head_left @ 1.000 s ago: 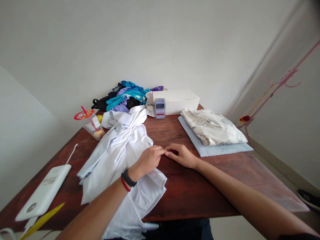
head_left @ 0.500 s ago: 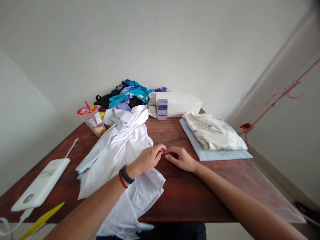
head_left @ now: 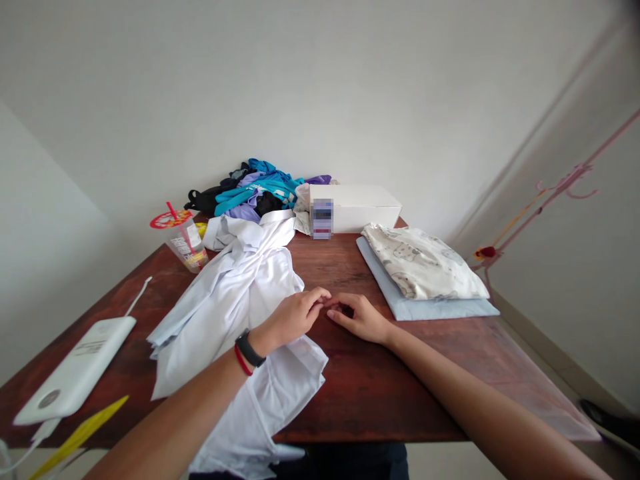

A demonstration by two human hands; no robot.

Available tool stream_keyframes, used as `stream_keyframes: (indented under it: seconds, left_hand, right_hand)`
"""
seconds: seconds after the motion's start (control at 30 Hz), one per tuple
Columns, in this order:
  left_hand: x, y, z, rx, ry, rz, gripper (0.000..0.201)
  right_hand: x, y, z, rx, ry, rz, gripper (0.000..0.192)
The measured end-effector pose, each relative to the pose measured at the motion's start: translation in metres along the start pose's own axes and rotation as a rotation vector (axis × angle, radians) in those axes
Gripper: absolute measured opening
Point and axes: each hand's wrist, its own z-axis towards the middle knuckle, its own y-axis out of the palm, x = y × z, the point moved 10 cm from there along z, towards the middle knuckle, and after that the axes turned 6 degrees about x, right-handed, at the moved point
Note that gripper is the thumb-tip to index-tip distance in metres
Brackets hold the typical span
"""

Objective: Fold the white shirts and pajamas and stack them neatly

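A crumpled white shirt (head_left: 235, 300) lies spread over the left-middle of the dark wooden table (head_left: 365, 387), one part hanging over the near edge. My left hand (head_left: 293, 317), with a black band and a red string at the wrist, rests on the shirt's right edge with its fingers loosely bent. My right hand (head_left: 361, 318) lies palm-down on the bare wood just right of the shirt. The fingertips of both hands touch each other. Neither hand visibly holds anything.
Folded clothes (head_left: 423, 270), a patterned cream piece on a pale blue one, lie at the right. A white box (head_left: 357, 207) and a heap of coloured clothes (head_left: 255, 190) are at the back. A plastic cup with a straw (head_left: 183, 240) and a white power bank (head_left: 73, 373) are at the left.
My hands stay fingertip to fingertip in nearly the same spot; the left fingers have curled slightly. The view has shifted a little.
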Motion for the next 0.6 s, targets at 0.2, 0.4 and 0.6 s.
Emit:
stream_keyframes:
  seconds: [0.2, 0.4, 0.6]
  left_hand:
    - [0.0023, -0.0010, 0.0001, 0.005, 0.013, 0.018, 0.026]
    - [0.0028, -0.0004, 0.0002, 0.003, 0.023, 0.036, 0.029]
    - [0.0001, 0.0008, 0.0006, 0.008, 0.029, 0.025, 0.029]
  right_hand:
    - [0.0006, -0.0001, -0.0001, -0.003, 0.003, 0.001, 0.021]
    - [-0.0003, 0.0009, 0.0000, -0.009, -0.002, -0.010, 0.018]
    - [0.0017, 0.0016, -0.0002, -0.008, 0.022, -0.020, 0.018]
